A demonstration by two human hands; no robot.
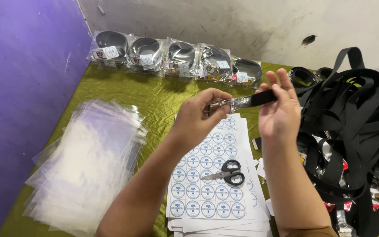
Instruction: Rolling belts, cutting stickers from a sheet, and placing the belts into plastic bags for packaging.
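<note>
left hand [197, 115] fingers pinch metal buckle | right hand [280, 112] fingers clamp black woven strap [263, 98] | judged light, floppy; hold near buckle end

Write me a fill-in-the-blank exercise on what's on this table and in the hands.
1. Both hands, the left hand and the right hand, hold a black webbing belt with a metal ____.
2. The black-handled scissors lie on sheets of round ____.
3. The stack of clear plastic bags lies on the ____ side of the green cloth.
4. The bagged belts stand in a row along the ____.

Missing words: buckle; stickers; left; wall
</note>
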